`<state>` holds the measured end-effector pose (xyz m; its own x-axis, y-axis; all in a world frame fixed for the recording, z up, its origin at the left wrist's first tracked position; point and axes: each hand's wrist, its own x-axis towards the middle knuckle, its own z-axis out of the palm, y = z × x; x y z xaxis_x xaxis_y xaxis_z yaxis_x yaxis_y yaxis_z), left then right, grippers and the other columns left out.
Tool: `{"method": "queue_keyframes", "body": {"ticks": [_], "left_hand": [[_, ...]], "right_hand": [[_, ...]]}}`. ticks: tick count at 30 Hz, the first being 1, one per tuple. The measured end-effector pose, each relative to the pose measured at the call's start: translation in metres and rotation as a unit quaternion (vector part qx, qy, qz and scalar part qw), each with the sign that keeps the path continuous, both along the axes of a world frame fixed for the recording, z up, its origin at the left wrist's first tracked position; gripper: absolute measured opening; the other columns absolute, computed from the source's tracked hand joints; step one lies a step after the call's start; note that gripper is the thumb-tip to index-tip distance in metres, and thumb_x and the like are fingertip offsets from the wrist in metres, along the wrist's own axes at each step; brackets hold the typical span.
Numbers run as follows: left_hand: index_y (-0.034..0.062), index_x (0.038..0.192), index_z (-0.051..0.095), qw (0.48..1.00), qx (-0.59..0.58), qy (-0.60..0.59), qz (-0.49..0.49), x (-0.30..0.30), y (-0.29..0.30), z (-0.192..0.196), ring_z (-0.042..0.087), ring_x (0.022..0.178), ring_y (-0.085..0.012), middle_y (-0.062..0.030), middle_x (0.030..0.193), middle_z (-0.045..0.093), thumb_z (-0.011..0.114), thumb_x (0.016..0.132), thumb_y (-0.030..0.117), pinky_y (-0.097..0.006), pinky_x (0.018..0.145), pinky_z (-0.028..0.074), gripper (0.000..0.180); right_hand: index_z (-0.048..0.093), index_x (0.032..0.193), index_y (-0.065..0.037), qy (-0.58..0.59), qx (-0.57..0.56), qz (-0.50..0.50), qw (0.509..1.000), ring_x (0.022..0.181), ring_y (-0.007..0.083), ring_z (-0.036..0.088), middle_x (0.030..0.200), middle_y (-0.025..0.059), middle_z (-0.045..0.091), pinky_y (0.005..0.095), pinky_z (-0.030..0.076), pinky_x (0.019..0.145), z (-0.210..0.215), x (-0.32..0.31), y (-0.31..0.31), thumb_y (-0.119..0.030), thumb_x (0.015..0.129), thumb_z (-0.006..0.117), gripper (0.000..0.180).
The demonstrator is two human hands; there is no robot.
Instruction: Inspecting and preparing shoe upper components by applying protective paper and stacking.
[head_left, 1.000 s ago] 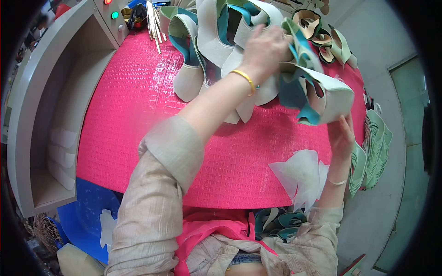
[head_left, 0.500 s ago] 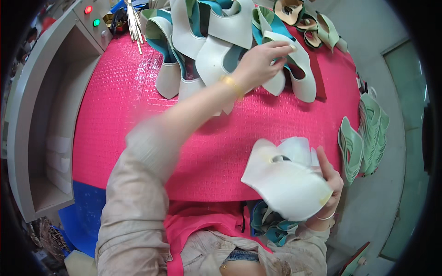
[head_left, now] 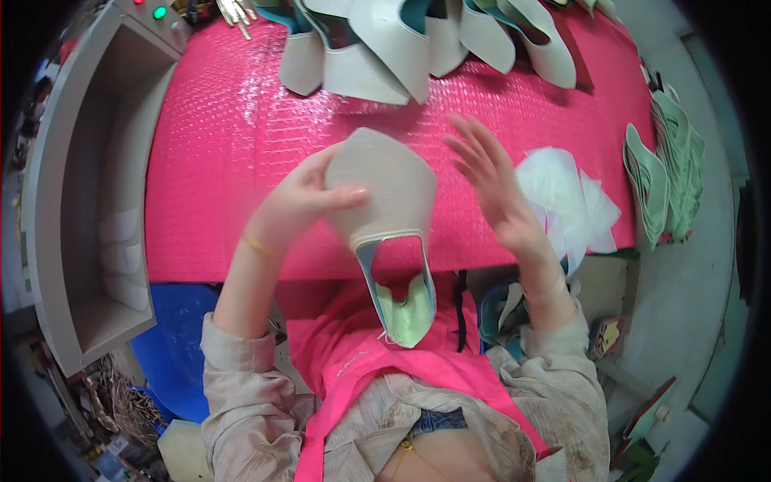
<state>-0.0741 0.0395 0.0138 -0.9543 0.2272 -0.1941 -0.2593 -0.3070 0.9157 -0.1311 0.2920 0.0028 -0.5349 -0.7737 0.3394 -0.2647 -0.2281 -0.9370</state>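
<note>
My left hand grips a pale shoe upper by its toe end, sole side up, over the near edge of the pink table. The upper's open heel straps with a light green lining hang down toward my pink apron. My right hand hovers just right of the upper with fingers spread, holding nothing. A stack of thin white sheets lies on the table right of that hand.
A row of pale shoe uppers with teal linings lies along the table's far edge. Light green insoles are stacked at the right. A grey machine cabinet stands at left, a blue bin below it.
My left hand came back from the far row of uppers. The upper that my right hand held at the table's near right edge is now in my left hand at centre. My right hand let go.
</note>
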Motion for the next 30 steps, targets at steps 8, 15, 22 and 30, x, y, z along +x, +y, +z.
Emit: {"method": "queue_keyframes", "body": {"ticks": [8,15,22,30], "left_hand": [[0.0012,0.123,0.043,0.937,-0.335,0.064,0.069,0.010,-0.021,0.030,0.053,0.099,-0.0141,-0.0081,0.106,0.055,0.063,0.074,-0.001,-0.026,0.080,0.045,0.054],[0.0025,0.120,0.048,0.616,-0.717,0.298,0.134,-0.033,-0.066,-0.042,0.055,0.098,-0.0289,-0.0177,0.103,0.057,0.060,0.080,0.015,-0.034,0.084,0.044,0.043],[0.0040,0.112,0.055,0.748,-0.558,0.332,-0.136,-0.067,0.084,0.047,0.055,0.095,-0.0285,-0.0162,0.102,0.057,0.056,0.080,0.009,-0.033,0.083,0.043,0.033],[0.0031,0.098,0.058,0.644,-0.528,0.457,-0.313,-0.085,0.231,-0.024,0.051,0.104,-0.0269,-0.0132,0.105,0.056,0.061,0.073,0.013,-0.034,0.087,0.043,0.027]], "right_hand": [[0.056,0.105,0.001,-0.268,0.060,-0.076,0.959,0.087,0.0173,0.059,0.093,0.0077,0.062,0.0289,0.046,0.077,-0.019,0.029,-0.041,-0.012,0.080,0.060,0.028],[0.061,0.092,-0.001,0.080,0.356,-0.378,0.851,0.080,0.0132,0.058,0.085,0.0059,0.063,0.0257,0.046,0.070,-0.011,-0.004,0.109,-0.007,0.078,0.057,0.015],[0.060,0.087,0.002,0.058,0.396,-0.458,0.793,0.072,0.0129,0.056,0.077,0.0059,0.062,0.0243,0.044,0.069,-0.002,-0.062,0.243,-0.005,0.075,0.060,0.014],[0.059,0.087,0.003,0.068,0.415,-0.378,0.825,0.070,0.0150,0.057,0.077,0.0085,0.061,0.0258,0.044,0.068,-0.007,-0.069,0.232,-0.007,0.073,0.061,0.017]]}}
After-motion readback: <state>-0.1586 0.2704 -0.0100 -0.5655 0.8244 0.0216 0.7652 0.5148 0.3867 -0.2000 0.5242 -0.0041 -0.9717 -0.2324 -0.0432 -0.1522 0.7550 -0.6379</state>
